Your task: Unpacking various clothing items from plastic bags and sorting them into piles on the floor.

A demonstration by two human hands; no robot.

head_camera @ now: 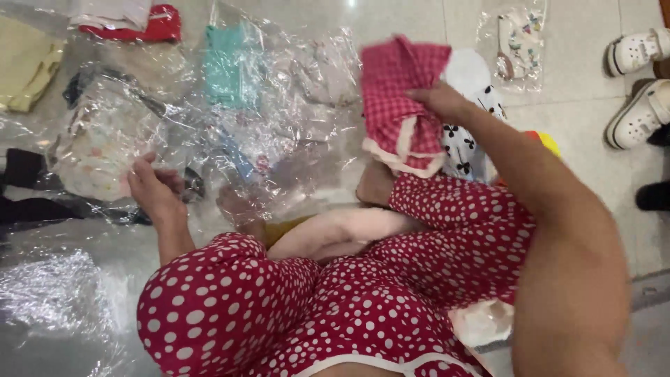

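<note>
- Pale glossy floor tiles (572, 132) lie under a seated person in red white-dotted clothing (335, 307), with crinkled clear plastic bags (279, 132) spread across the middle.
- Right hand (440, 101) is closed in a pinch on a folded red-and-white checked garment with cream trim (398, 105), lifted above a white black-patterned cloth (471, 119).
- Left hand (153, 188) rests half-open, fingers curled on a clear bag holding a pale printed garment (98, 146); it seems to grip only loosely.
- White perforated clogs (638, 84) stand well apart at the right.
- Risk, as I judge it: the pinch holds one edge only, so the checked garment could unfold or slip, and the slick plastic may slide under the left hand.
</note>
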